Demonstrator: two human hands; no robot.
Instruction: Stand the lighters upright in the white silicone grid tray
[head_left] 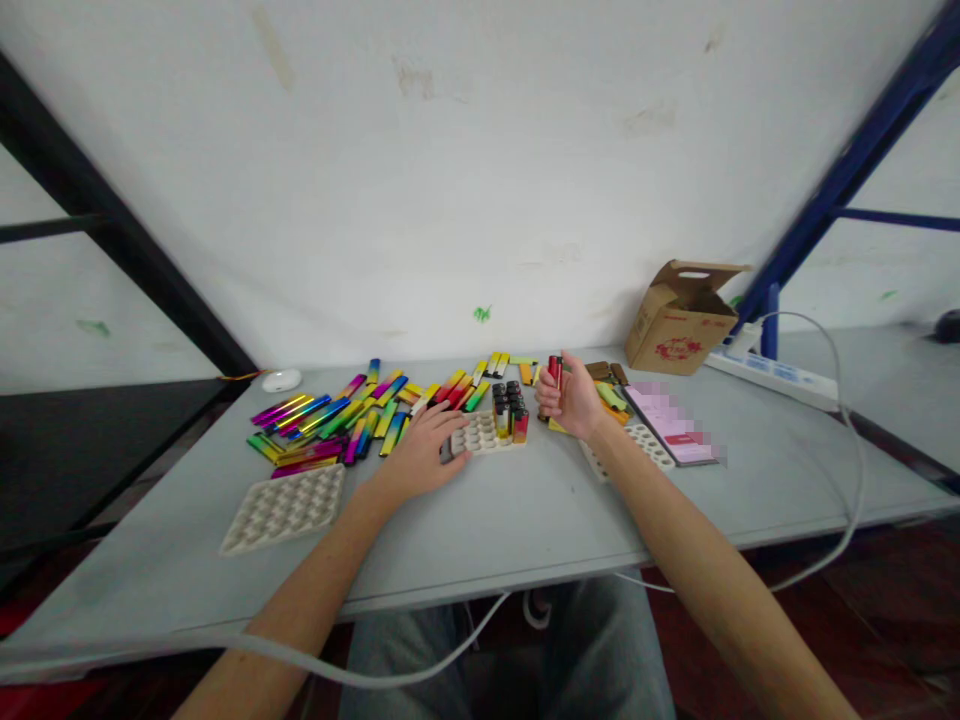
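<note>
My right hand (571,398) is raised over the table with its fingers wrapped round a red lighter (555,370) that stands upright. My left hand (424,450) lies over the left end of a white tray (480,434), fingers spread along its edge. Several upright lighters (510,408) with black tops fill the right part of that tray. Behind and left of my left hand lies a loose pile of colourful lighters (330,415). Another white tray (649,447) with round holes is partly hidden under my right forearm.
A third white tray (285,508) lies at the left front. At the right are a phone (667,425), an open cardboard box (679,325), and a power strip (776,375) with a cable. A white oval object (281,381) sits at the back left.
</note>
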